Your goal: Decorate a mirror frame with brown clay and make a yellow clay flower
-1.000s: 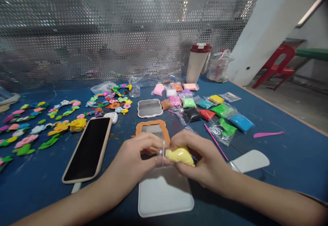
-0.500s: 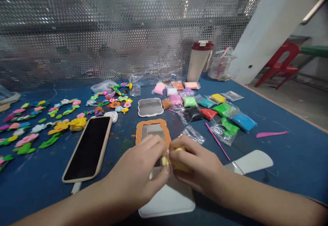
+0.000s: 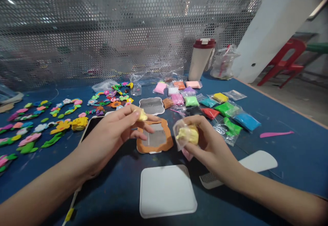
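My left hand (image 3: pixel 120 127) pinches a small torn piece of pale yellow clay (image 3: pixel 142 115) between thumb and fingertips, its other fingers spread. In my right hand (image 3: pixel 202 137) is a clear plastic bag holding a larger lump of yellow clay (image 3: pixel 188 135). Between and below the hands lies a small mirror edged with orange-brown clay (image 3: pixel 167 140). Nearer to me a white rectangular board (image 3: pixel 167 191) rests flat. A white comb (image 3: pixel 260 161) lies partly under my right wrist, and a phone (image 3: pixel 93 123) is mostly covered by my left hand and forearm.
Several bags of coloured clay (image 3: pixel 191 101) lie at the back right, near a tumbler (image 3: pixel 201 60) and a pink modelling tool (image 3: pixel 276 134). Clay flower decorations (image 3: pixel 61 127) spread across the left. Another mirror (image 3: pixel 151 106) sits behind the orange-edged one. Perforated metal (image 3: pixel 102 31) closes off the back.
My hands have come apart. The left has moved up and left with a small piece of yellow clay, while the right keeps the bagged lump, uncovering the orange-edged mirror and white board.
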A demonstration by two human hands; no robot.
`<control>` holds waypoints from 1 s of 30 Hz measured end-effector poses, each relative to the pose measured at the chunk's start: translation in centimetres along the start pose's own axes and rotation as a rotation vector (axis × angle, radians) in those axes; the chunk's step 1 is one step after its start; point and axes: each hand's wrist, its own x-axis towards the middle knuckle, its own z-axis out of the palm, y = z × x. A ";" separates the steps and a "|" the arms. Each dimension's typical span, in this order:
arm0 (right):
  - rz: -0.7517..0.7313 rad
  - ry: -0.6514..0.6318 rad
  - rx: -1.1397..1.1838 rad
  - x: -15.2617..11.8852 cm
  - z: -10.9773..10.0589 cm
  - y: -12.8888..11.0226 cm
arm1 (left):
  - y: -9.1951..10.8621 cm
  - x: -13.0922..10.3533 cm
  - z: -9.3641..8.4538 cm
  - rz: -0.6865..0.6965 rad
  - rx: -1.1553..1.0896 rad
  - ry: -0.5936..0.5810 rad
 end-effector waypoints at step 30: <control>0.406 -0.486 0.483 1.3 -0.9 -1.8 | -0.8 -0.8 1.3 0.245 0.824 -0.248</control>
